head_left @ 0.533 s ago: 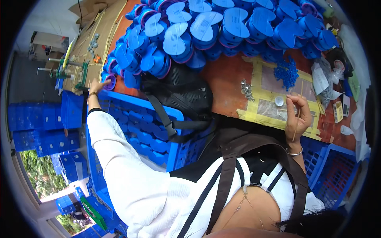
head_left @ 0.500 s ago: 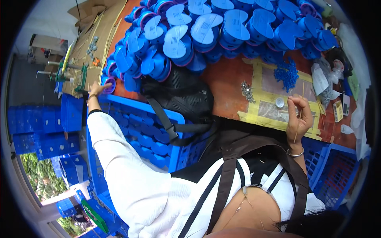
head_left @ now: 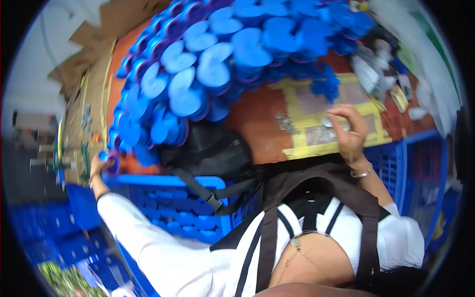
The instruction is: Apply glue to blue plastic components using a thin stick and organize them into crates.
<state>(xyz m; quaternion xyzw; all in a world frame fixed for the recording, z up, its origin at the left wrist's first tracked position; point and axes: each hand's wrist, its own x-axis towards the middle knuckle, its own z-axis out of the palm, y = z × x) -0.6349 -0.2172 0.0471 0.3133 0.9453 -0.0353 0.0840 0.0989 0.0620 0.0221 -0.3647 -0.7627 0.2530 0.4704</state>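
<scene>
Your left hand [head_left: 99,166] grips 1 blue round part [head_left: 110,159] at the near left edge of the big blue pile [head_left: 217,69]. Your right hand [head_left: 349,131] pinches a small silvery piece [head_left: 327,121] over the yellow mat [head_left: 316,119].

Motion blur hides what the right hand [head_left: 349,132] pinches.

Bare tabletop [head_left: 252,123] left open between blue disc pile [head_left: 208,74] and yellow mat [head_left: 297,148]. Near edge blocked by black bag [head_left: 208,153]; right side crowded by clutter [head_left: 391,79].
</scene>
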